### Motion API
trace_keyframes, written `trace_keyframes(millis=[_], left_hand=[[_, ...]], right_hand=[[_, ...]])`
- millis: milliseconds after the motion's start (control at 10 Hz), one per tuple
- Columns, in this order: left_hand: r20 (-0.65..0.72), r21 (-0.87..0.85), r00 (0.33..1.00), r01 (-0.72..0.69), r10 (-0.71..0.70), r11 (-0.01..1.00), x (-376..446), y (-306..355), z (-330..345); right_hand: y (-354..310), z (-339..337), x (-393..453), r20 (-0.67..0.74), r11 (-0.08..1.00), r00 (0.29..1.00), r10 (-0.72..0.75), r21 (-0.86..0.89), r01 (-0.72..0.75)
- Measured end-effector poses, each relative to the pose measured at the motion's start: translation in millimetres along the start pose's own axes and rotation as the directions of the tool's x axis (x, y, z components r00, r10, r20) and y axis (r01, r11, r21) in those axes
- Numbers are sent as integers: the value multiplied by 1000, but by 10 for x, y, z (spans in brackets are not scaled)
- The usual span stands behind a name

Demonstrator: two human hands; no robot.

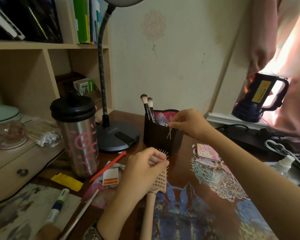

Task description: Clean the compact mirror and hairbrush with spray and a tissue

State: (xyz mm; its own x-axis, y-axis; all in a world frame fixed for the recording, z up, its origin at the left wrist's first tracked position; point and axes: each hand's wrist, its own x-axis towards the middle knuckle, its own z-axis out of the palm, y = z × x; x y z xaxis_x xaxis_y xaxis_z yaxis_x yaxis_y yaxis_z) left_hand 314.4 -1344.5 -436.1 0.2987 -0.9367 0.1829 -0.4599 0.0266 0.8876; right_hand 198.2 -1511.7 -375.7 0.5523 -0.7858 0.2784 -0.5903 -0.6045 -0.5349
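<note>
Left hand (144, 168) has its fingers curled around the head of the hairbrush (158, 177), which sits mid-tabletop with its handle pointing at the near edge. Right hand (185, 122) pinches small scissors (169, 132) right at the rim of the dark brush cup (160, 135). Compact mirror (208, 152) lies flat just right of that cup, and the spray bottle (284, 164) is by the right edge.

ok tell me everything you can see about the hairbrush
The hairbrush is a pale peach paddle brush that looks like plastic, with a vented head and rows of thin pins with light tips. It lies along the desk, handle toward the person, head toward the black holder, tilted onto its side. The left hand covers its head, fingers curled among the pins. The right hand is away from it, at the holder, pinching small scissors.
</note>
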Motion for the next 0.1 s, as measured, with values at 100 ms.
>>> trace_keyframes(millis=[100], left_hand=[[-9, -12, 1000, 2, -2, 1000, -25, 32, -24]], right_hand=[[1, -44, -52, -53, 999, 999, -14, 28, 15]])
